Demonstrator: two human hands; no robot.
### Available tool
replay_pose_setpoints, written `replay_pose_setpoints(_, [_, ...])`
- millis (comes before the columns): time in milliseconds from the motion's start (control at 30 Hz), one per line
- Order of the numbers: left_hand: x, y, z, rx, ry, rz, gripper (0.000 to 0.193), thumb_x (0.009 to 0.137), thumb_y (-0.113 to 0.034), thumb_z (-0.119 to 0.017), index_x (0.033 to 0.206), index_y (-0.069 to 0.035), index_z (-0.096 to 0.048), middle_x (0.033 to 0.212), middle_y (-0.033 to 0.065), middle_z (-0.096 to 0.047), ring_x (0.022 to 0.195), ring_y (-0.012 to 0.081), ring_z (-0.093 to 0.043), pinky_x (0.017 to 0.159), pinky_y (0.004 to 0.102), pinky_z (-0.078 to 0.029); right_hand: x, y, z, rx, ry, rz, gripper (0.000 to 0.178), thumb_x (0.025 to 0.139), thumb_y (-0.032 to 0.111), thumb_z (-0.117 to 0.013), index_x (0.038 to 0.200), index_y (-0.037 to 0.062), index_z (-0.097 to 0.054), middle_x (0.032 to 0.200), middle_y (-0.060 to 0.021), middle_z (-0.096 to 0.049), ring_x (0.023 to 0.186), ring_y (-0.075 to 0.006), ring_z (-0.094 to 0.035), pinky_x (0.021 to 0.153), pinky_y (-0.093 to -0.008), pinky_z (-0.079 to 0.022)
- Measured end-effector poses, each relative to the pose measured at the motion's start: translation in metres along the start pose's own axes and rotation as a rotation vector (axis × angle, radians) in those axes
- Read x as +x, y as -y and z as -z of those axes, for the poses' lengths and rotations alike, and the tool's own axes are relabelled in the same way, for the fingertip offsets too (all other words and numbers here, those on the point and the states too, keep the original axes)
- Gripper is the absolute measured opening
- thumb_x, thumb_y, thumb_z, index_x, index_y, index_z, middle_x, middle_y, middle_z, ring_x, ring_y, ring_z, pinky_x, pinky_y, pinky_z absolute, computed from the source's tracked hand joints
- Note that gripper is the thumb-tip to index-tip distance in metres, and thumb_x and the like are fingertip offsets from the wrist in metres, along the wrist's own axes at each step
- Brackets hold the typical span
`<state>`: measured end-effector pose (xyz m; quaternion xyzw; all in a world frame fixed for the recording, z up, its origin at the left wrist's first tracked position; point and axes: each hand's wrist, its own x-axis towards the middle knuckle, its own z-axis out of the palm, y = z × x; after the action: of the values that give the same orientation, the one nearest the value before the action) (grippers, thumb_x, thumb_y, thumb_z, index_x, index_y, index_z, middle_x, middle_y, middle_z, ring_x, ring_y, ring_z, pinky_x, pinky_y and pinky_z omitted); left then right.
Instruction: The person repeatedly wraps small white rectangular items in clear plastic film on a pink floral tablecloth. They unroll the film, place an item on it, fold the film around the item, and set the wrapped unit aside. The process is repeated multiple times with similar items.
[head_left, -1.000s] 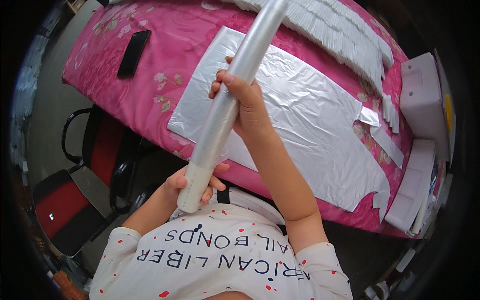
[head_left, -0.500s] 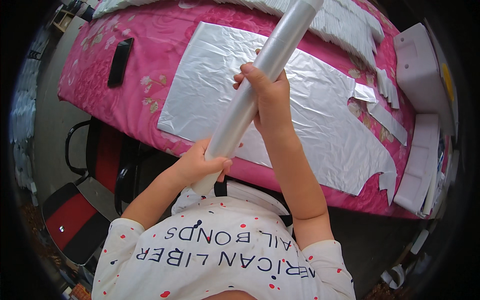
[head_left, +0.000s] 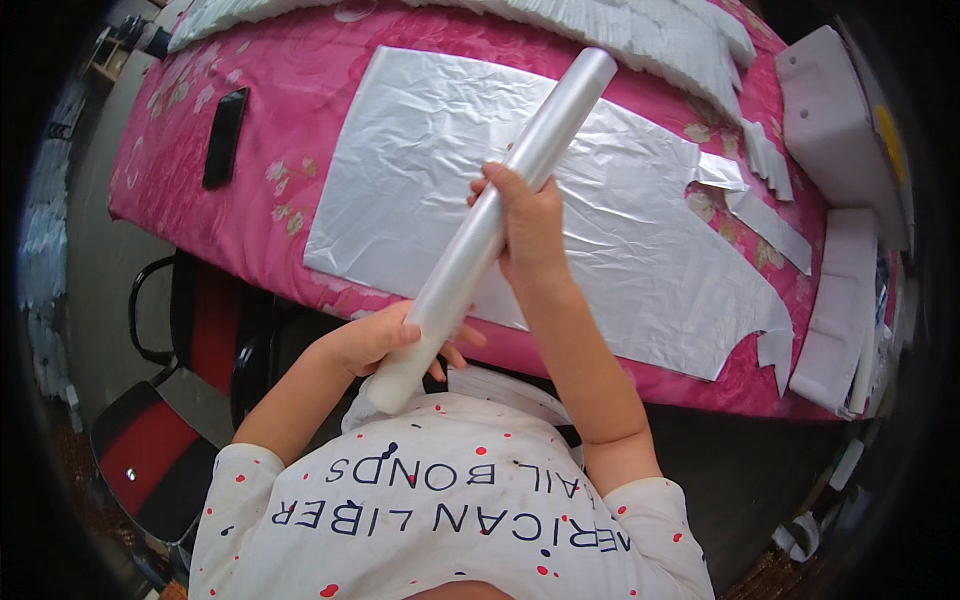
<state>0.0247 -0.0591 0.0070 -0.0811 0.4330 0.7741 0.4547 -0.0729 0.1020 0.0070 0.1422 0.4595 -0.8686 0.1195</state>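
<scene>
A long roll of translucent whitish plastic film (head_left: pixel 462 265) is held aslant over the table, its far end up and to the right, its near end close to my shirt. My right hand (head_left: pixel 535 222) is closed around the roll near its middle. At the lower end, my left hand (head_left: pixel 378 337) holds it with the thumb on top and the fingers underneath, a little spread. Below the roll, a crinkled silvery plastic sheet (head_left: pixel 640 260) lies flat, with curved cut-outs and strap-like strips (head_left: pixel 768 230) at its right end.
A pink floral cloth (head_left: pixel 270 150) covers the table. On it lie a black phone (head_left: pixel 226 138) at left and a long row of folded white stacks (head_left: pixel 640 40) at the back. White foam boxes (head_left: pixel 830 120) stand at the right edge. A red-and-black chair (head_left: pixel 150 430) is at the left.
The roll has come down and nearer to me, so its far end now shows whole. Both hands moved with it, and my left fingers have loosened and spread a little.
</scene>
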Motion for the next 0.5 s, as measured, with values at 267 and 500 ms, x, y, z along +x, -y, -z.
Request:
replay_pose_setpoints(267, [-0.006, 0.007, 0.01, 0.129, -0.255, 0.193, 0.051, 0.085, -0.048, -0.041, 0.105, -0.001, -0.048, 0.068, 0.0086, -0.055, 0.055, 0.0153, -0.053, 0.054, 0.0278, -0.045, -0.006, -0.03, 0.024, -0.022, -0.035, -0.015, 0.045, 0.077, 0.017, -0.069, 0.108, -0.0025, -0.043, 0.086, -0.0098, -0.056, 0.08, -0.0166, -0.059, 0.07, -0.0297, -0.049])
replay_pose_setpoints(500, [-0.029, 0.034, 0.023, 0.102, -0.192, 0.301, 0.048, 0.085, -0.044, -0.044, 0.099, 0.0, -0.055, 0.064, 0.0059, -0.052, 0.053, 0.012, -0.051, 0.052, 0.0258, -0.045, 0.041, 0.046, 0.122, -0.316, -0.249, 0.268, 0.046, 0.08, 0.015, -0.067, 0.117, -0.0013, -0.046, 0.105, -0.006, -0.053, 0.086, -0.0085, -0.052, 0.075, -0.0219, -0.044])
